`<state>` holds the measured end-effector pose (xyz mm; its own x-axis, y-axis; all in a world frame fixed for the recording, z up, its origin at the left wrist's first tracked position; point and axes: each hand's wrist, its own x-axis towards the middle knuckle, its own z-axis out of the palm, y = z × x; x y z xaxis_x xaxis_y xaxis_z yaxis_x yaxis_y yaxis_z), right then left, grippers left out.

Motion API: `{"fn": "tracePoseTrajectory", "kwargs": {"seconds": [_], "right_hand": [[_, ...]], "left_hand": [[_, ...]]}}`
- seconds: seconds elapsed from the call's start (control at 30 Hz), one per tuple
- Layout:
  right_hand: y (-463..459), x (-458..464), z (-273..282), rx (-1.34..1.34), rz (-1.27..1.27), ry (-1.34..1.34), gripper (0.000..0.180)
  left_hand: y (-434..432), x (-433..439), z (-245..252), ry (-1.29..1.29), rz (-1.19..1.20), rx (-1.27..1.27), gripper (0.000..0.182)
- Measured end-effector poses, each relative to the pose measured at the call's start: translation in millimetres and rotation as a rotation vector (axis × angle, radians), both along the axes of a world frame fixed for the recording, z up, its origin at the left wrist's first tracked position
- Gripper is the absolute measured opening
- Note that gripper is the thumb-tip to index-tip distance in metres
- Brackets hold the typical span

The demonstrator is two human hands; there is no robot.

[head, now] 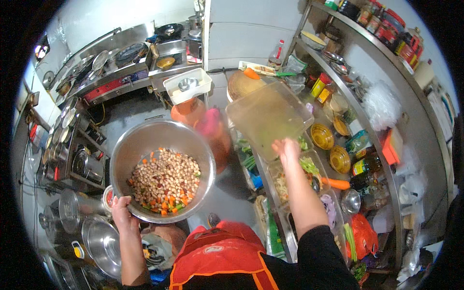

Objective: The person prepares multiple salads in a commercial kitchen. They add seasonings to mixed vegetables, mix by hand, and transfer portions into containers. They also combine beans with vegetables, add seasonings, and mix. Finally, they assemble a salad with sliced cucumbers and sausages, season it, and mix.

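My left hand (124, 214) grips the near-left rim of a large stainless steel bowl (125, 156), which is tilted towards me. Inside lie peanuts (166, 170), diced carrot (166, 206), small green pieces and a few dark red bits. My right hand (288, 150), blurred, holds the near edge of a translucent plastic container (270, 116). That container is held over the far end of the counter. Beneath my right forearm stand clear containers of cut vegetables, among them pale shreds (281, 186) and sliced green pieces (309, 165).
A round wooden chopping board (241, 87) bears a carrot (251, 73). Brown bowls (322, 136), bottles and a steel shelf (366, 112) line the right. A white tub (187, 85) stands ahead on an orange bucket (186, 108). Steel basins (101, 246) and pots crowd the left.
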<state>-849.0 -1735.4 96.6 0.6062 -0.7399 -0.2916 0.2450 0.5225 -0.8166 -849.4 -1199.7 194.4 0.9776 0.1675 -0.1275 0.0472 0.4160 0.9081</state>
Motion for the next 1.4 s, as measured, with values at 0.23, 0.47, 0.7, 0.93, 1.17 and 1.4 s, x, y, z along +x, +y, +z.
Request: {"fn": "tracePoseTrajectory", "kwargs": {"seconds": [0.23,0.47,0.7,0.93,1.17,1.4], "right_hand": [[-40.7,179.4,-54.8,0.061,-0.257,0.192,0.022],[-49.6,154.5,-68.7,-0.035,0.013,0.225,0.049],[-125.2,200.1,60.7,-0.889,-0.207,0.456,0.041],[79.4,345.4,121.2,-1.517,0.587,0.899,0.04],[458.5,591.0,130.4,-1.272,1.287,0.234,0.011],[808.8,774.6,87.4,-1.638,1.549,-0.787,0.018]], "left_hand": [[18.4,160.5,14.3,0.103,0.286,0.032,0.018],[121.7,246.8,-20.0,0.036,0.461,0.093,0.023],[82.6,261.9,26.0,0.111,0.511,0.08,0.029],[159.5,296.3,-3.7,0.256,0.545,-0.207,0.027],[287.0,213.6,3.6,0.052,1.076,-0.131,0.042],[345.3,175.6,55.8,0.262,1.823,0.176,0.055]]}}
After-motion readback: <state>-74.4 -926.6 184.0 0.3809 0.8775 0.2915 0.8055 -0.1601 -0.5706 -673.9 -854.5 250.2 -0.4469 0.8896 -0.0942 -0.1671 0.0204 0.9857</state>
